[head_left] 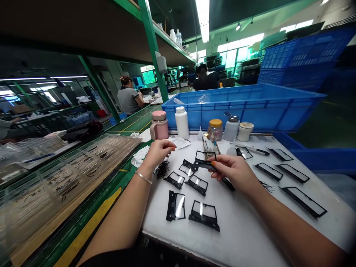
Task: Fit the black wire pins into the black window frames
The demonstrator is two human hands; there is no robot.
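Note:
My right hand (pixel 235 171) pinches a black rectangular frame (pixel 205 158) and holds it tilted above the white padded mat (pixel 244 226). My left hand (pixel 158 151) hovers over a small heap of thin black wire pieces (pixel 162 168), fingers pinched together on something too small to make out. Several black frames with clear windows (pixel 198 184) lie on the mat below both hands, and two larger ones (pixel 204 214) sit nearer to me.
Bottles and jars (pixel 182 122) stand along the mat's far edge before a big blue crate (pixel 244 105). More black frames (pixel 303 201) lie at right. Clear trays of small parts (pixel 63 178) fill the left bench. Two other people sit working farther back.

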